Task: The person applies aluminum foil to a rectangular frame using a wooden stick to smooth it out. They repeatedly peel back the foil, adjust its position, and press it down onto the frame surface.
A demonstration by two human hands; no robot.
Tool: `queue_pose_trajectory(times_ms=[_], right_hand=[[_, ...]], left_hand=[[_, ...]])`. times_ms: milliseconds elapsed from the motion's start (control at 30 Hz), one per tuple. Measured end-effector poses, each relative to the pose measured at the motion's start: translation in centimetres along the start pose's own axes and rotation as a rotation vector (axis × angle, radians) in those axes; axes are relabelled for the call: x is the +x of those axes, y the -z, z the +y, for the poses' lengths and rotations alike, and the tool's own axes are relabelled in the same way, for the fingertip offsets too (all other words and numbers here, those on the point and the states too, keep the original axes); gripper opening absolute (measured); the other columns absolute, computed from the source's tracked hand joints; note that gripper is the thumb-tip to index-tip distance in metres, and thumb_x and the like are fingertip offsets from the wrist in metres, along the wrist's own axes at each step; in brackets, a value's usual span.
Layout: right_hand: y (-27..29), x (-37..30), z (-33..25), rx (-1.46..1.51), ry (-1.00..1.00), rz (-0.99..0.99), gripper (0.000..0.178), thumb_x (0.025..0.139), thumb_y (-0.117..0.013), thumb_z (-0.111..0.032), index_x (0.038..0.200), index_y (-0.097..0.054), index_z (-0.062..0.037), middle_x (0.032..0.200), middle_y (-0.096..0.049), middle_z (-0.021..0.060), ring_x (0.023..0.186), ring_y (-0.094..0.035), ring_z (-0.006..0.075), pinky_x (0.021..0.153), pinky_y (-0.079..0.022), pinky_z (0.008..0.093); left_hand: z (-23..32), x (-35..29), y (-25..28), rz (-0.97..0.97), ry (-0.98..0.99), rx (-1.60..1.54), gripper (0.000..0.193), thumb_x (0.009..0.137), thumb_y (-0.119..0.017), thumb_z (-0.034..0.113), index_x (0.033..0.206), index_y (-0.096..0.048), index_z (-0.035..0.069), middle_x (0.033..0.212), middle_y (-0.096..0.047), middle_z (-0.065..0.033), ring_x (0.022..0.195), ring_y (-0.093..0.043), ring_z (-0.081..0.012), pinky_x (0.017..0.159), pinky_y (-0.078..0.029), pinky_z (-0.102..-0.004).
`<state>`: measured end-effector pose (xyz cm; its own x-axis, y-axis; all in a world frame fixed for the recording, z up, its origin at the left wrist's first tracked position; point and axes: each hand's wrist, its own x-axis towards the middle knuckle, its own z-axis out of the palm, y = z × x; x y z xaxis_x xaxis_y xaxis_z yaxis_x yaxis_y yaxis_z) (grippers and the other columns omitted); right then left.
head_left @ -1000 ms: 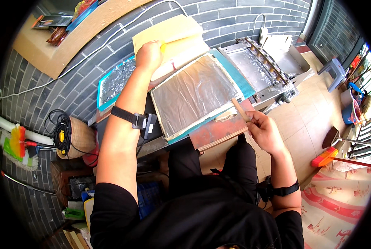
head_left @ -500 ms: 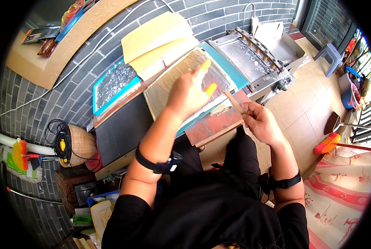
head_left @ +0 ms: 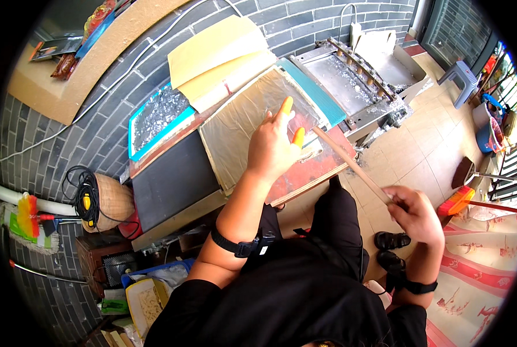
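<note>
A thin flat light-brown strip runs from the right corner of a stack of sheets to my right hand, whose fingers are closed on its near end. Its material is unclear. My left hand hovers over or rests on the stack's right part; contact cannot be made out. Its thumb and forefinger are stretched apart, each wearing an orange-yellow finger cot. On top of the stack lies a wrinkled, shiny brownish sheet. A teal ribbed board shows beneath its far right side.
The stack rests on a reddish-brown bench board beside a black flat panel. Behind lie yellow paper sheets and a blue-rimmed tray of dark flakes. A metal machine stands right, near a grey stool.
My right hand has moved right and toward me, and a much longer length of the strip shows. The left hand has shifted slightly right and nearer.
</note>
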<state>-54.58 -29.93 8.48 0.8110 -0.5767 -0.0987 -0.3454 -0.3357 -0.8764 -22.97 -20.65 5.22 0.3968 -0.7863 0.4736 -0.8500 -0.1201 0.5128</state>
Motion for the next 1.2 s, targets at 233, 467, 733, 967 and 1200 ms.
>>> queue_pose_trajectory(times_ms=[233, 467, 733, 967, 1200], right_hand=[[3.0, -5.3, 0.7, 0.072, -0.072, 0.062, 0.029, 0.08, -0.057, 0.01, 0.109, -0.06, 0.0069, 0.062, -0.05, 0.004, 0.053, -0.047, 0.0101, 0.05, -0.038, 0.0255], [2.4, -0.9, 2.9, 0.324, -0.018, 0.293, 0.011, 0.096, -0.057, -0.009, 0.088, -0.053, -0.0018, 0.07, -0.055, 0.0001, 0.059, -0.048, 0.0061, 0.055, -0.039, 0.022], [-3.7, 15.6, -0.8, -0.117, 0.385, 0.251, 0.02, 0.089, -0.062, -0.01, 0.105, -0.061, 0.0022, 0.095, -0.064, 0.0202, 0.081, -0.063, 0.0291, 0.071, -0.05, 0.0351], [-5.0, 17.5, -3.2, -0.261, 0.446, 0.201, 0.017, 0.089, -0.059, -0.009, 0.082, -0.051, 0.003, 0.067, -0.057, 0.0219, 0.066, -0.056, 0.0438, 0.059, -0.045, 0.0437], [-6.6, 8.8, -1.4, 0.072, 0.297, -0.036, 0.008, 0.092, -0.058, -0.007, 0.09, -0.058, 0.0009, 0.074, -0.065, 0.0139, 0.068, -0.064, 0.0224, 0.062, -0.049, 0.0368]], left_hand=[[-0.7, -0.9, 1.2, 0.107, 0.113, -0.046, 0.061, 0.083, -0.072, 0.014, 0.137, -0.046, 0.004, 0.119, -0.066, -0.0186, 0.104, -0.066, -0.0335, 0.087, -0.052, -0.0386], [-8.3, -4.8, 6.5, 0.263, 0.52, 0.26, 0.066, 0.084, -0.07, 0.024, 0.138, -0.042, -0.002, 0.133, -0.053, -0.025, 0.123, -0.051, -0.0385, 0.104, -0.041, -0.0418], [-11.9, -9.3, 8.0, 0.131, 0.812, -0.021, 0.074, 0.089, -0.066, 0.038, 0.14, -0.038, -0.007, 0.12, -0.065, -0.02, 0.102, -0.066, -0.0314, 0.09, -0.05, -0.0378], [-11.8, -8.7, 7.6, 0.194, 0.739, -0.046, 0.068, 0.09, -0.064, 0.039, 0.138, -0.042, -0.004, 0.115, -0.067, -0.0188, 0.099, -0.067, -0.0302, 0.087, -0.05, -0.0364], [-16.0, -1.2, 4.6, 0.032, 0.42, -0.173, 0.065, 0.092, -0.062, 0.037, 0.138, -0.042, -0.004, 0.124, -0.063, -0.0191, 0.111, -0.063, -0.0304, 0.091, -0.048, -0.0369]])
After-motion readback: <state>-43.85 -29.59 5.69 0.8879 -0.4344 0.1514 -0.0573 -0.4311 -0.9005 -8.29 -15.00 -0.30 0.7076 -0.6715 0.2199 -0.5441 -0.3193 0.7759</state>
